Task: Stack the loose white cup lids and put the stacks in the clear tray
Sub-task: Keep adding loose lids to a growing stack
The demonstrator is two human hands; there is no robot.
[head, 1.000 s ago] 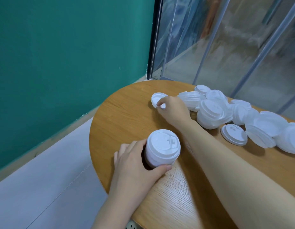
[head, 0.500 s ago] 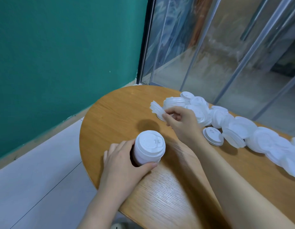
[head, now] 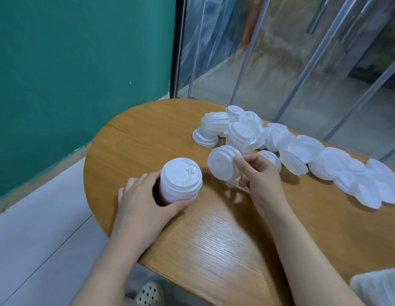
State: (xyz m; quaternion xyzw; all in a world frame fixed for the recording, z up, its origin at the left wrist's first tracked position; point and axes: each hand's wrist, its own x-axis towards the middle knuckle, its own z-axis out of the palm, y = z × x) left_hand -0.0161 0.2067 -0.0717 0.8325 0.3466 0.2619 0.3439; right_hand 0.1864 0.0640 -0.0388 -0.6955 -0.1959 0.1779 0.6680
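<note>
A stack of white cup lids (head: 180, 181) stands upright on the round wooden table (head: 214, 244). My left hand (head: 143, 202) grips its side, thumb in front. My right hand (head: 258, 180) holds a few nested white lids (head: 221, 165) tilted on edge in the air, just right of the stack. Several loose white lids (head: 302, 151) lie in a row along the table's far right side, with one single lid (head: 203, 136) lying at the row's left end. No clear tray is in view.
The table's curved left edge drops to a pale floor (head: 37, 228) beside a green wall (head: 70, 62). Glass panels with metal frames (head: 280, 51) stand behind the table. A white perforated shoe (head: 149, 293) shows below the front edge.
My right hand lifted a few lids off the far table and carried them nearer, toward the stack. My left hand stayed on the stack.
</note>
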